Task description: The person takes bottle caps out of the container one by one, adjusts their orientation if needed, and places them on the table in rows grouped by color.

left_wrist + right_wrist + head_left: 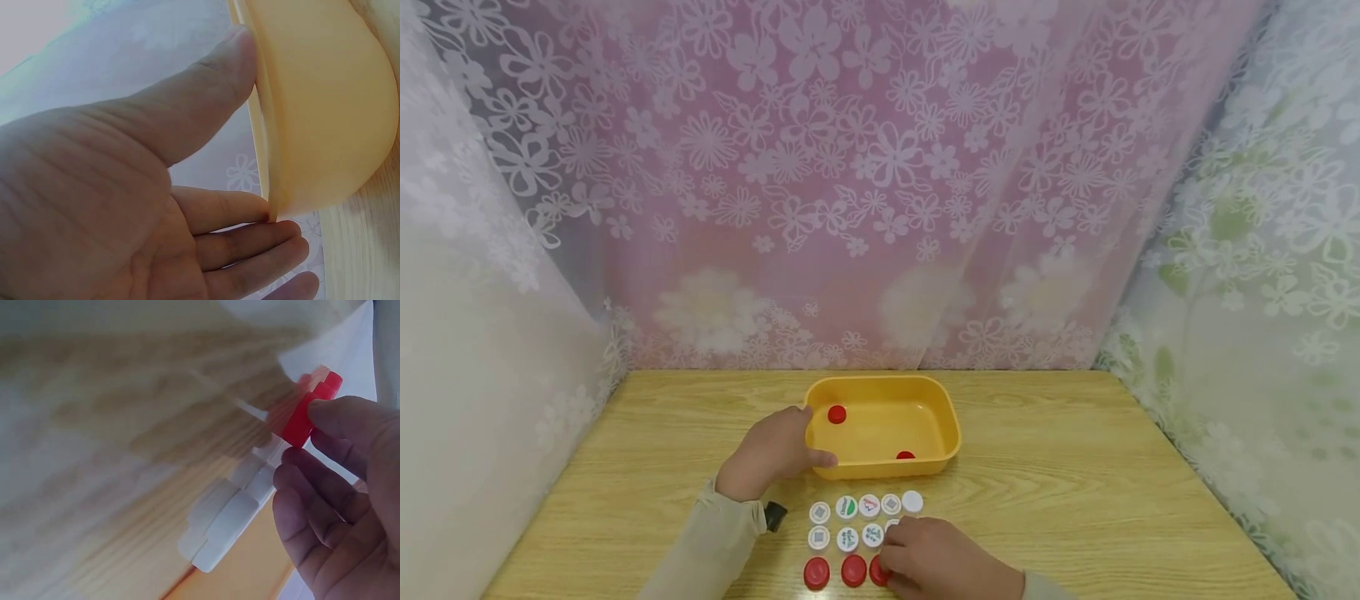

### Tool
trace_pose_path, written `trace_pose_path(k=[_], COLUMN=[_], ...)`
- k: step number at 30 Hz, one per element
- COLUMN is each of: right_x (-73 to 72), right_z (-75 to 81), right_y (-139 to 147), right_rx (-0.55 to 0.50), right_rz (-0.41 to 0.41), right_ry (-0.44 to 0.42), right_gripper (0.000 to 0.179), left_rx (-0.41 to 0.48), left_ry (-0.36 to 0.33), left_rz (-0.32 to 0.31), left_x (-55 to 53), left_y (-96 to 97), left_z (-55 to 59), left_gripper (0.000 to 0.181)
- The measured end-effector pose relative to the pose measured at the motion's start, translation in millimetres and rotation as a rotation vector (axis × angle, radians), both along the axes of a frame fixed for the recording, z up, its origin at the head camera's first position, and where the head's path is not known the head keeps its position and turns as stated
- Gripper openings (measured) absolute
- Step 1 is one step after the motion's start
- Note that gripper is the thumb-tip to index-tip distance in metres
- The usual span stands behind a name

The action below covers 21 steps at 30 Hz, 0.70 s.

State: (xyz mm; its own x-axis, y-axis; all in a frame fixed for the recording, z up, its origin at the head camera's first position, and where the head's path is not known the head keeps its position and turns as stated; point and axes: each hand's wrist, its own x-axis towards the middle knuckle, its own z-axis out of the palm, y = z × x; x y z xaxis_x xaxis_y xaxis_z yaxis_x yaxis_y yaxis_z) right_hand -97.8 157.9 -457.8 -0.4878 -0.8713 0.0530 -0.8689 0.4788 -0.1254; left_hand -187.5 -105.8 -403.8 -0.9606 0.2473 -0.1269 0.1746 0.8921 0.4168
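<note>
A yellow plastic tub [942,467] stands on the table, two red bottle caps [837,414] inside it. My left hand [778,452] grips the tub's left end; in the left wrist view the thumb [219,75] and fingertips touch its rim. Near the table's front, white bottle caps [847,539] lie in two rows, some printed. A row of red caps [853,571] lies in front of them. With thumb and fingers, my right hand [943,560] pinches the rightmost visible red cap [301,422] at the tabletop. That hand partly hides the second white row.
The wood-patterned table [1075,500] runs back to a pink flowered curtain [850,208]. Pale flowered cloth hangs along both sides. A small black object [774,516] sits at the left cuff.
</note>
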Motion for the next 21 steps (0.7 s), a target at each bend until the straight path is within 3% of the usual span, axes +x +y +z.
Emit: trace_pose_path(k=[7, 12, 17, 21], right_x=[-1.7, -3.7, -15.5, -40.4], right_z=[1.3, 11.8, 29.5, 50.2], right_y=[-0.7, -0.5, 2.1, 3.3], right_rx=[0.011, -0.007, -0.174, -0.342], right_rz=[-0.013, -0.031, -0.118, -0.196], right_ry=[0.008, 0.043, 0.094, 0.15], right_gripper=[0.007, 0.008, 0.011, 0.021], left_rx=[-0.006, -0.004, -0.007, -0.007], left_ry=[-0.012, -0.007, -0.017, -0.021], left_rz=[0.006, 0.011, 0.007, 0.009], left_x=[-1.2, -2.1, -2.5, -2.4], left_y=[0.1, -0.1, 0.6, 0.3], left_z=[0.0, -0.4, -0.9, -0.5], left_gripper=[0.094, 0.094, 0.093, 0.093])
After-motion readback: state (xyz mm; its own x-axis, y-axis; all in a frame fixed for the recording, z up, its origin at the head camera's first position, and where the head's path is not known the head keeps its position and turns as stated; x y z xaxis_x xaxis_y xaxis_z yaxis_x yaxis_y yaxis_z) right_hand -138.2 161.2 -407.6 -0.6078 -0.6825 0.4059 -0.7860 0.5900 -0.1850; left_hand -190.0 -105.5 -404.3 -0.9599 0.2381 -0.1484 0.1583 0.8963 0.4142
